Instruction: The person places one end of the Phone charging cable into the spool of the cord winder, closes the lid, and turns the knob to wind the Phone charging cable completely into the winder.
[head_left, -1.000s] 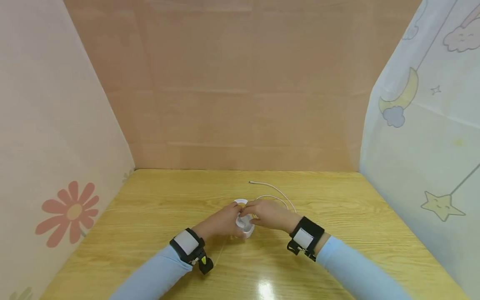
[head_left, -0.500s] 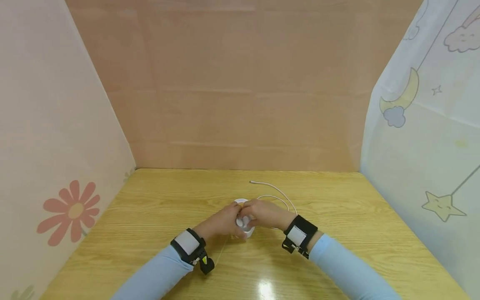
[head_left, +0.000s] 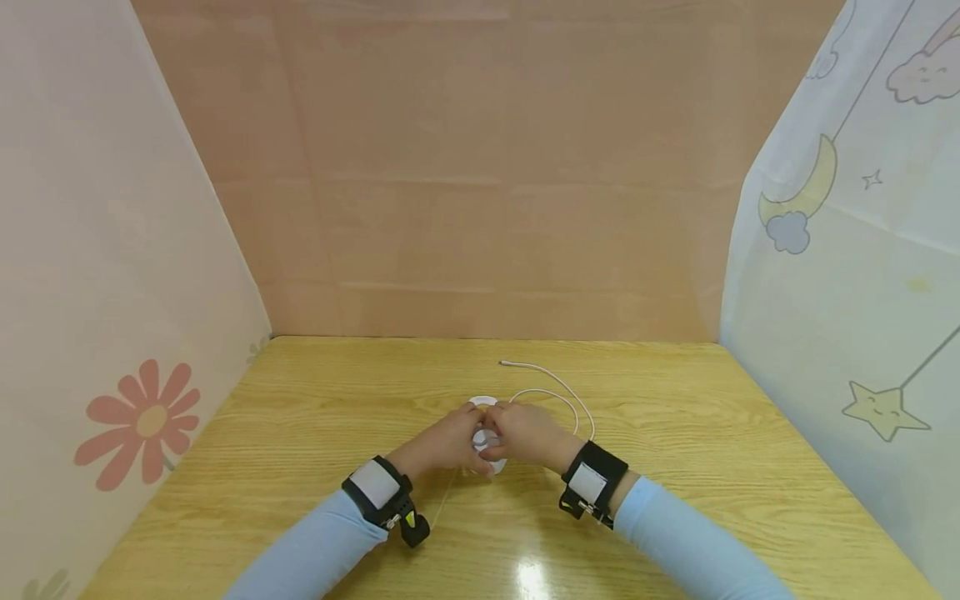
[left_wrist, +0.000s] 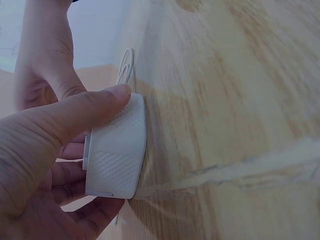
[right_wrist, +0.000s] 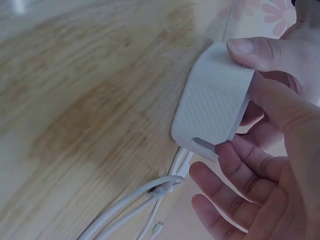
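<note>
A small white round case (head_left: pixel 486 440) with a textured rim lies on the wooden table (head_left: pixel 675 433), held between both hands. My left hand (head_left: pixel 442 442) grips it from the left. In the left wrist view the thumb (left_wrist: pixel 85 107) lies across the case (left_wrist: pixel 117 152) and the fingers curl beneath. My right hand (head_left: pixel 528 433) holds it from the right. In the right wrist view that thumb (right_wrist: pixel 250 50) presses the case's (right_wrist: pixel 212 102) edge. A thin white cable (head_left: pixel 558 392) loops away from the case, and its plug end (head_left: pixel 504 364) lies farther back.
A cardboard wall (head_left: pixel 480 208) closes the back of the table. A flower-print cloth (head_left: pixel 135 425) hangs on the left and a moon-and-star cloth (head_left: pixel 847 275) on the right. Bare wood surrounds the hands.
My right hand and forearm have slid a little to the left, closer against the left hand. The left hand and the case stay in place.
</note>
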